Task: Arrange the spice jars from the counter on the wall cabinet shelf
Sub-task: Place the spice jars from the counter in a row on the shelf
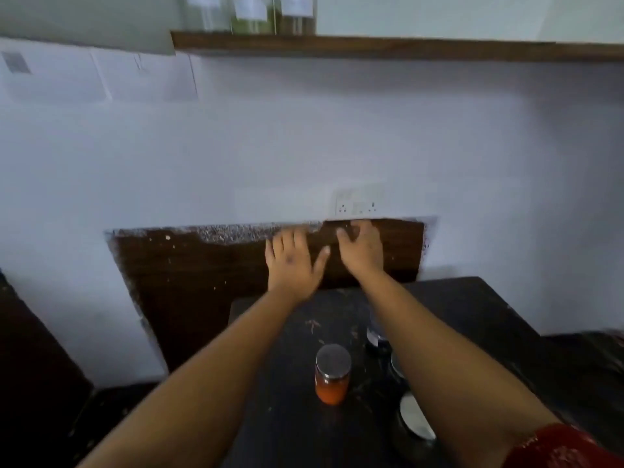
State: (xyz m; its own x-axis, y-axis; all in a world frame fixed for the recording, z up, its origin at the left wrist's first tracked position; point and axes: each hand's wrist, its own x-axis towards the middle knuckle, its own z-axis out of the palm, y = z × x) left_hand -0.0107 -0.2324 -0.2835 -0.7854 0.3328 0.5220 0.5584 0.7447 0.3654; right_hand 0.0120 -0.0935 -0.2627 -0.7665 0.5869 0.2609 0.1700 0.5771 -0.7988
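Neither grip is holding anything: the left hand (pixel 293 261) is hovering with fingers spread and straight, and the right hand (pixel 361 246) is hanging beside it with fingers loosely bent, both out past the orange spice jar (pixel 332 373), near the wall. That jar is standing upright, long axis vertical, on the dark worktop (pixel 472 309), lying back toward the person between the two forearms, so either hand is judged to need to draw back and down to take it. Right of the jar, more lidded jars (pixel 415 417) are sitting partly hidden under the right forearm. Far above the jar, three labelled jars (pixel 251 13) are already standing on the wooden shelf (pixel 405 47).
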